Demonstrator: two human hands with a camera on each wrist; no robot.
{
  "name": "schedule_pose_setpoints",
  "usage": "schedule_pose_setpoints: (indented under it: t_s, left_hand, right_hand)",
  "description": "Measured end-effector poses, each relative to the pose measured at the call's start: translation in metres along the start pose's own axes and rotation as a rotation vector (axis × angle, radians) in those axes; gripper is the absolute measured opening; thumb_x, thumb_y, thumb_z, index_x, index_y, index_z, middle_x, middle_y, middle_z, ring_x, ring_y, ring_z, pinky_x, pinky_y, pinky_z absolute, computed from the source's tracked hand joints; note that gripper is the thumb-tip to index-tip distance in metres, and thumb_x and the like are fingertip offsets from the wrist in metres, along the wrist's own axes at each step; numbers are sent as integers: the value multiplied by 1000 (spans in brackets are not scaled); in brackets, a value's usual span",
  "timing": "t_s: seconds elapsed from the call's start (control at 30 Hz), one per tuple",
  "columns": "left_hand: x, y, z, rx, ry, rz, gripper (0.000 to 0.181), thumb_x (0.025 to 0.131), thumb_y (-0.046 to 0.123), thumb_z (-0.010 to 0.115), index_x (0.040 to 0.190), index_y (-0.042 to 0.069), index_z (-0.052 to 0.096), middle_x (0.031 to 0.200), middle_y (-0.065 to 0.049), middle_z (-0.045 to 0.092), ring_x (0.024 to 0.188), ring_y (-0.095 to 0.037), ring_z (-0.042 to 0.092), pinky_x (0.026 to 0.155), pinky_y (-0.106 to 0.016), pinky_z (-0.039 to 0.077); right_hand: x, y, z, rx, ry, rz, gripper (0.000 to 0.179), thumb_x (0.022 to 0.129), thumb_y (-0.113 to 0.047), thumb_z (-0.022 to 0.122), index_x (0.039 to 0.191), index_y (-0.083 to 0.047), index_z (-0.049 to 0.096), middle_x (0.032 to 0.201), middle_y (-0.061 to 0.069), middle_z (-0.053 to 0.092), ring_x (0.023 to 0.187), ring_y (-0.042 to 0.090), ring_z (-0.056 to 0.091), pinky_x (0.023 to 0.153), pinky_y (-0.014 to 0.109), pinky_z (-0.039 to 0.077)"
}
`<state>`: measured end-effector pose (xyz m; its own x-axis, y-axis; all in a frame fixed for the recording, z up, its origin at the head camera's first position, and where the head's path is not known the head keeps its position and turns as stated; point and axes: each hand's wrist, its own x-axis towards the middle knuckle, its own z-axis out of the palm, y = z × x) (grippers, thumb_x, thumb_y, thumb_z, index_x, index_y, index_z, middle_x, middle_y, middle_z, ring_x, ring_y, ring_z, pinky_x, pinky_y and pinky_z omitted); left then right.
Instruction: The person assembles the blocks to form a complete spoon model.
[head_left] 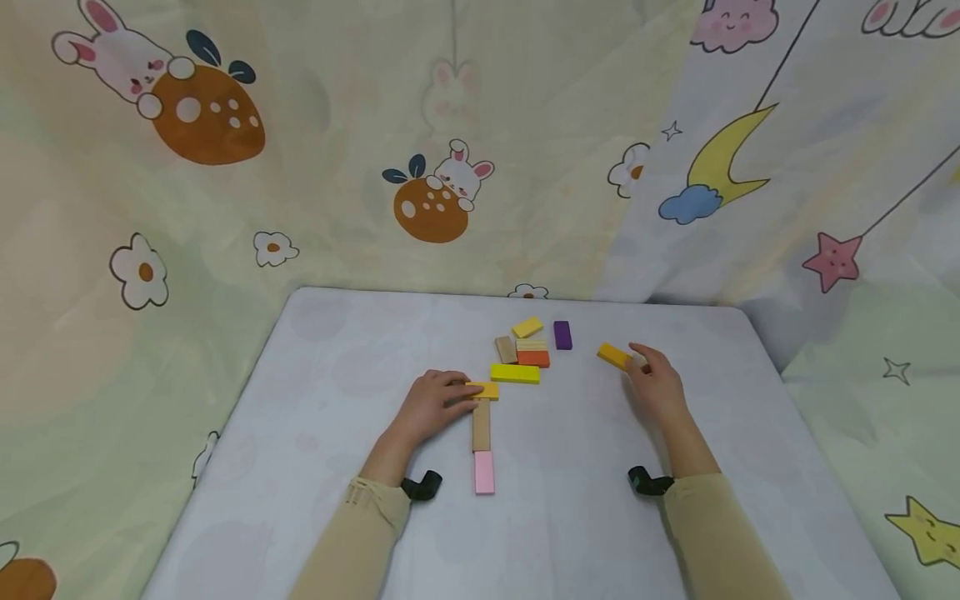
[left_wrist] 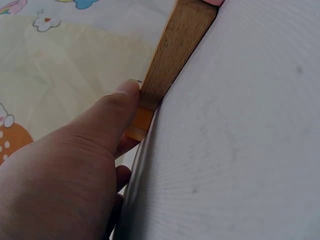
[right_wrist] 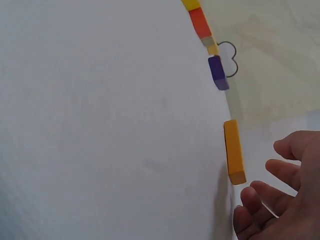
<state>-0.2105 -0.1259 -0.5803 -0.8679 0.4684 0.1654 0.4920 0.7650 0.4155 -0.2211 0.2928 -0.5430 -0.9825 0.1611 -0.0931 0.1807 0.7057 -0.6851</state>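
Observation:
My left hand [head_left: 435, 404] pinches a light orange block [head_left: 487, 390] at its left end, thumb on the near side and a finger across it. That block lies crosswise at the far end of a plain wooden block [head_left: 481, 427], which shows close up in the left wrist view. A pink block [head_left: 484, 472] continues the line toward me. On the right, my right hand [head_left: 657, 385] is beside another orange block [head_left: 613, 357]. In the right wrist view its fingers [right_wrist: 270, 197] are spread and bent around the near end of that block, with a gap between.
Beyond the left hand lies a group of blocks: bright yellow [head_left: 514, 373], red-orange [head_left: 533, 358], wooden [head_left: 506, 350] and pale yellow [head_left: 528, 327]. A purple block [head_left: 562, 335] stands apart to their right. The white table [head_left: 360, 333] ends at a patterned cloth backdrop [head_left: 330, 167].

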Motion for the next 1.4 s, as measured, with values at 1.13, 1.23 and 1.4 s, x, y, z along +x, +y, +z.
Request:
schedule_pose_setpoints:
  t_s: [1.13, 1.23, 1.4]
  left_hand:
    - [2, -5, 6, 26, 7, 1, 37, 94, 54, 59, 129, 43, 64, 129, 8, 63, 120, -21, 54, 103, -44, 43]
    - [2, -6, 5, 27, 14, 5, 37, 94, 53, 60, 129, 42, 64, 129, 8, 63, 119, -21, 54, 103, -43, 43]
    - [1, -6, 6, 25, 22, 10, 37, 94, 52, 61, 129, 42, 65, 129, 7, 63, 119, -20, 54, 103, -42, 43]
  right_hand:
    - [39, 5, 3, -158, -310, -191, 75, 93, -29, 69, 156, -21, 29, 112, 11, 55, 95, 25, 50, 80, 36, 42]
    - [42, 7, 4, -157, -307, -191, 75, 93, -32, 70, 156, -22, 31, 107, 9, 56, 93, 23, 49, 78, 35, 41]
    - [42, 6, 5, -150, -297, -179, 73, 93, -35, 69, 155, -23, 33, 106, 10, 56, 94, 25, 50, 80, 36, 42]
